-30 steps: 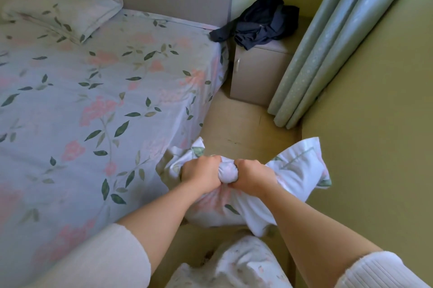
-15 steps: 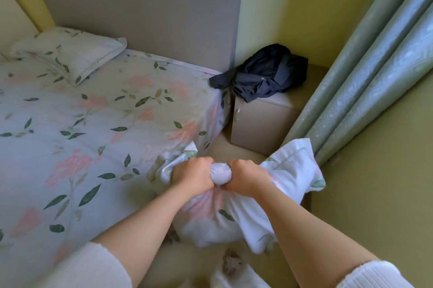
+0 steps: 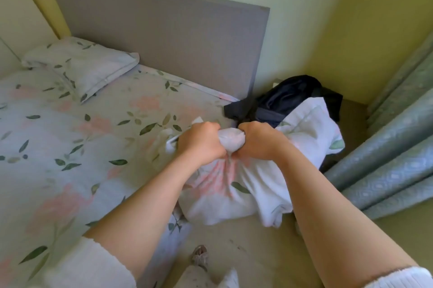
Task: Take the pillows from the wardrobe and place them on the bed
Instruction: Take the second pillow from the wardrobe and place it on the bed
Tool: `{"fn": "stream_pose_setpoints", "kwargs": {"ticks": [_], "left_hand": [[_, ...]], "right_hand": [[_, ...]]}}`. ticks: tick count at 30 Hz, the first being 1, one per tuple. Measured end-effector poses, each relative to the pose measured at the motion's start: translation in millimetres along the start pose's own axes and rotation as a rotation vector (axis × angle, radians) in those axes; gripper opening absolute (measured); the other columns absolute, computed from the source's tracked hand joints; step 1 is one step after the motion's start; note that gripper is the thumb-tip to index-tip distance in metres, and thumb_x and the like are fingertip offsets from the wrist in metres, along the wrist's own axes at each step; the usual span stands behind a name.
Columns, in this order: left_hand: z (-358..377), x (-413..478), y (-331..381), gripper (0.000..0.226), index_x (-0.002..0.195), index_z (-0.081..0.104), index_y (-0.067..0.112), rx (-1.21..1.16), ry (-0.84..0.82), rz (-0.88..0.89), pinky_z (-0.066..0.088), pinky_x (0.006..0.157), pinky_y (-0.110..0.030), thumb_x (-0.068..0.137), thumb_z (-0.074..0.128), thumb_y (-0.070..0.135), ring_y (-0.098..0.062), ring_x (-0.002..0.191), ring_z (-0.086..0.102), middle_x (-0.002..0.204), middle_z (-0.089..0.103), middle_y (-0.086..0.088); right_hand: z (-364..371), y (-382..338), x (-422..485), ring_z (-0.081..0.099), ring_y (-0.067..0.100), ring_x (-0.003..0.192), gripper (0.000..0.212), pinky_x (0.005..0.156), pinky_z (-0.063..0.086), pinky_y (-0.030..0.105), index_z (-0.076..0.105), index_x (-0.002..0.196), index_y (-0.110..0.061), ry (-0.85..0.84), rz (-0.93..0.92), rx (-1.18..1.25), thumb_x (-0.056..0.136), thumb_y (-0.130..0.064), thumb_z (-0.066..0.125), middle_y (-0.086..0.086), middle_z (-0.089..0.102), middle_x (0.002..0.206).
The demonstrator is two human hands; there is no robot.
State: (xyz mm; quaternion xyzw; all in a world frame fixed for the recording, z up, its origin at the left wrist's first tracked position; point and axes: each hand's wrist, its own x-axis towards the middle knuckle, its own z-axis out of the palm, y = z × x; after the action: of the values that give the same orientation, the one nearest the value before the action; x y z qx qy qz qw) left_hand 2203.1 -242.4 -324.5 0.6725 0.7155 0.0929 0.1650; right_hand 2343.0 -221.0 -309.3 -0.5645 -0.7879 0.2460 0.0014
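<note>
A white floral pillow (image 3: 236, 184) hangs bunched in front of me, over the right edge of the bed (image 3: 70, 147). My left hand (image 3: 201, 144) and my right hand (image 3: 257, 142) both clench its gathered top side by side. The pillow's right corner sticks up in front of the dark clothes. A second floral pillow (image 3: 82, 67) lies flat at the head of the bed, far left, against the grey headboard (image 3: 164, 36).
Dark clothes (image 3: 288, 97) are heaped on a low nightstand right of the headboard. Pale green curtains (image 3: 398, 147) hang at the right. A narrow strip of floor (image 3: 246, 240) runs between bed and curtains, with my foot (image 3: 199, 257) on it.
The view has tilted up and I have come closer to the head of the bed. The gripped pillow has risen and moved forward toward the bed's right edge.
</note>
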Motion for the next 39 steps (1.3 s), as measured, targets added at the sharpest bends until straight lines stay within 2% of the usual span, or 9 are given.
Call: {"fn": "stream_pose_setpoints", "kwargs": {"ticks": [4,8,17,23,25,29,33,36,39], "left_hand": [[-48,51,-15,0.031,0.069,0.048,0.019,-0.108,0.045,-0.027,0.040,0.062,-0.027,0.061,0.077,0.023,-0.033,0.088,0.063,0.091,0.067,-0.013],[-84,86,-41,0.036,0.057,0.046,0.017,-0.213,0.058,-0.076,0.038,0.058,-0.025,0.057,0.082,0.021,-0.029,0.072,0.058,0.075,0.060,-0.008],[-110,147,-89,0.034,0.062,0.049,0.018,-0.242,0.158,-0.165,0.038,0.059,-0.027,0.058,0.083,0.021,-0.029,0.075,0.058,0.079,0.060,-0.008],[-65,215,-118,0.024,0.094,0.064,0.011,-0.112,0.309,-0.255,0.045,0.070,-0.034,0.082,0.061,0.032,-0.034,0.093,0.062,0.100,0.069,-0.013],[-51,241,-126,0.025,0.099,0.064,0.013,-0.077,0.342,-0.301,0.049,0.073,-0.036,0.086,0.056,0.032,-0.033,0.095,0.063,0.103,0.069,-0.012],[-29,291,-138,0.019,0.095,0.060,0.016,-0.014,0.324,-0.429,0.041,0.061,-0.031,0.086,0.053,0.031,-0.030,0.088,0.062,0.099,0.067,-0.010],[-1,327,-156,0.017,0.094,0.057,0.014,0.015,0.280,-0.553,0.037,0.056,-0.030,0.086,0.050,0.027,-0.031,0.087,0.062,0.098,0.064,-0.008],[33,338,-173,0.017,0.095,0.061,0.014,0.049,0.275,-0.615,0.039,0.053,-0.029,0.080,0.059,0.023,-0.031,0.082,0.063,0.091,0.065,-0.007],[69,339,-195,0.030,0.082,0.071,0.012,0.096,0.308,-0.562,0.047,0.046,-0.028,0.052,0.078,0.008,-0.029,0.059,0.065,0.069,0.069,-0.006]], "right_hand": [[-47,-30,57,0.060,0.024,0.097,0.036,0.077,0.046,0.031,0.058,0.096,-0.017,0.015,-0.077,-0.029,0.068,-0.034,0.074,0.001,0.062,0.095],[-72,-64,105,0.053,0.021,0.082,0.036,0.075,0.048,0.033,0.061,0.097,-0.017,0.062,-0.156,-0.095,0.067,-0.033,0.075,-0.003,0.055,0.086],[-85,-99,200,0.048,0.019,0.080,0.034,0.071,0.044,0.032,0.046,0.082,-0.026,0.058,-0.321,-0.143,0.067,-0.034,0.076,-0.003,0.054,0.088],[-59,-84,287,0.060,0.033,0.101,0.037,0.082,0.049,0.040,0.057,0.105,-0.015,0.021,-0.374,-0.112,0.075,-0.033,0.070,0.009,0.066,0.111],[-49,-75,319,0.060,0.034,0.101,0.036,0.078,0.048,0.039,0.056,0.103,-0.012,0.009,-0.408,-0.113,0.077,-0.033,0.069,0.011,0.066,0.109],[-38,-61,380,0.061,0.032,0.090,0.027,0.064,0.038,0.033,0.047,0.086,-0.018,-0.015,-0.489,-0.152,0.079,-0.037,0.065,0.009,0.064,0.093],[-9,-49,433,0.061,0.031,0.088,0.023,0.068,0.039,0.036,0.055,0.093,-0.015,0.012,-0.555,-0.133,0.082,-0.035,0.059,0.007,0.065,0.094],[32,-36,462,0.062,0.029,0.086,0.027,0.076,0.044,0.039,0.058,0.092,-0.016,0.027,-0.583,-0.139,0.078,-0.040,0.062,0.005,0.067,0.092],[74,-21,474,0.065,0.023,0.064,0.033,0.062,0.049,0.031,0.061,0.078,-0.020,0.052,-0.582,-0.266,0.058,-0.039,0.079,-0.001,0.067,0.069]]}}
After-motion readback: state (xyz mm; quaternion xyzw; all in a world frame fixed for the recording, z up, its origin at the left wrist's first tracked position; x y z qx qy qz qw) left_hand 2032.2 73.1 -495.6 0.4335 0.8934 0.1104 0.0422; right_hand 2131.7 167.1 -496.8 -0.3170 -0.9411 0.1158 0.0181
